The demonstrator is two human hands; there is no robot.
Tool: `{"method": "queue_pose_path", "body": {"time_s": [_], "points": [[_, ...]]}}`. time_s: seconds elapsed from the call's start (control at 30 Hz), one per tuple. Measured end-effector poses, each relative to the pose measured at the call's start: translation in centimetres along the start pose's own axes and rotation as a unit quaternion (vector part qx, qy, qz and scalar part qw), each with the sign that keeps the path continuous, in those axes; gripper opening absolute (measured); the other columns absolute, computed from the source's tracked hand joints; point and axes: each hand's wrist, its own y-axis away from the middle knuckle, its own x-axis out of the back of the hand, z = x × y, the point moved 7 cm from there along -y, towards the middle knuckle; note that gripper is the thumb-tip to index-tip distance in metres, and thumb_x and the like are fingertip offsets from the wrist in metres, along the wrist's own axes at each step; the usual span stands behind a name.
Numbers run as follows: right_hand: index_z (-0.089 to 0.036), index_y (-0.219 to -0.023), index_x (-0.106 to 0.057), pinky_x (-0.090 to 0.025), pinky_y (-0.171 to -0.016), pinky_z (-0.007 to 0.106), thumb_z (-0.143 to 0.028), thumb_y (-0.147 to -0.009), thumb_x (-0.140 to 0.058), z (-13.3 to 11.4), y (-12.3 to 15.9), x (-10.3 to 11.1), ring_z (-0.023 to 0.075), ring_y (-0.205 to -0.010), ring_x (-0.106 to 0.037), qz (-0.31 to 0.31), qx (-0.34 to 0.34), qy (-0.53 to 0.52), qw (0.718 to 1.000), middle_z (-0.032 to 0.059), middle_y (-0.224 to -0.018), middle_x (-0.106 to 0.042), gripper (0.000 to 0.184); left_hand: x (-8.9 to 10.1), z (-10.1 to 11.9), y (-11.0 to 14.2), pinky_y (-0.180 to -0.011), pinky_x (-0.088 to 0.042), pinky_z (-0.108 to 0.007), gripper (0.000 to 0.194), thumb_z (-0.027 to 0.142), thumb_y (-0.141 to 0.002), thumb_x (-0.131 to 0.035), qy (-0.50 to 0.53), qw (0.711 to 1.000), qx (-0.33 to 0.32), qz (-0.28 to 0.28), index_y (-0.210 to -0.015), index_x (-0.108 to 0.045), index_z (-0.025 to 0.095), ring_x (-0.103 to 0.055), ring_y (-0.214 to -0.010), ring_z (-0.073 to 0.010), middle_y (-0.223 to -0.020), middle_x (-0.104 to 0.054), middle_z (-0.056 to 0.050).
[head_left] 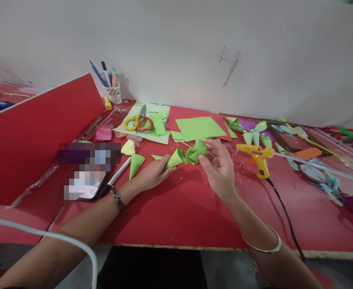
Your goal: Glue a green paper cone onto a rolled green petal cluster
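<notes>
My left hand [154, 172] is closed around a green paper cone [175, 159], its dark opening facing right. Close beside that opening, my right hand [220, 166] pinches a crumpled ball of green paper [196, 151] between thumb and fingers. Whether the ball touches the cone's rim I cannot tell. Another green paper cone [136, 165] lies left of my left hand, near a crumpled yellow piece [128, 147]. To the right of my right hand, a yellow hot glue gun [259, 156] stands on the red table [176, 216].
Scissors [138, 123] and green paper sheets [200, 127] lie toward the wall. A pen cup [114, 93] stands at back left, beside a large red board [40, 136]. Several small green cones [251, 138] sit at right. The glue gun's black cord [284, 216] runs over the front edge.
</notes>
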Motion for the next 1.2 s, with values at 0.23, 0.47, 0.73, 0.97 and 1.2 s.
{"method": "queue_pose_path", "body": {"time_s": [0.23,0.47,0.73,0.97,1.2], "points": [[-0.027,-0.105,-0.052,-0.052,-0.066,0.027,-0.022,-0.08,-0.051,0.4,0.3,-0.5,0.013,-0.083,-0.057,-0.021,-0.012,0.02,0.999,0.0021,-0.098,-0.056,0.026,-0.3,0.2,0.2,-0.05,-0.031,-0.023,0.023,0.04,-0.086,-0.033,-0.024,0.999,-0.018,-0.015,-0.09,-0.038,0.018,-0.046,-0.056,-0.0124,-0.067,-0.048,0.001],[-0.025,-0.097,-0.055,-0.051,-0.065,0.025,-0.02,-0.08,-0.05,0.2,0.1,-0.9,0.0136,-0.086,-0.054,-0.066,-0.011,0.064,0.996,0.0028,-0.098,-0.052,0.019,-0.2,0.0,0.2,-0.05,-0.029,-0.023,0.023,0.04,-0.086,-0.032,-0.079,0.997,-0.026,-0.009,-0.089,-0.037,0.018,-0.047,-0.057,-0.0135,-0.068,-0.05,-0.001],[-0.024,-0.093,-0.057,-0.051,-0.063,0.024,-0.019,-0.079,-0.051,0.1,0.0,-1.0,0.0142,-0.086,-0.053,-0.101,-0.005,0.084,0.991,0.0037,-0.094,-0.05,0.016,0.2,0.0,0.1,-0.047,-0.026,-0.024,0.02,0.038,-0.085,-0.033,-0.134,0.991,-0.019,0.013,-0.088,-0.036,0.019,-0.05,-0.055,-0.0165,-0.064,-0.051,-0.001],[-0.027,-0.094,-0.058,-0.051,-0.065,0.027,-0.018,-0.078,-0.052,0.0,0.0,-1.1,0.0159,-0.088,-0.054,-0.12,0.018,0.112,0.986,0.0038,-0.095,-0.052,0.019,0.5,-0.2,0.2,-0.046,-0.026,-0.025,0.021,0.04,-0.086,-0.033,-0.196,0.98,-0.018,0.026,-0.087,-0.036,0.019,-0.053,-0.054,-0.019,-0.061,-0.053,-0.002],[-0.026,-0.099,-0.056,-0.049,-0.069,0.027,-0.017,-0.078,-0.053,-0.7,0.1,-0.7,0.0146,-0.087,-0.054,-0.105,0.057,0.131,0.984,0.0025,-0.095,-0.057,0.022,0.4,-0.3,0.3,-0.047,-0.023,-0.025,0.024,0.042,-0.087,-0.03,-0.23,0.972,-0.029,0.02,-0.09,-0.035,0.018,-0.054,-0.056,-0.0197,-0.065,-0.056,-0.004]]}}
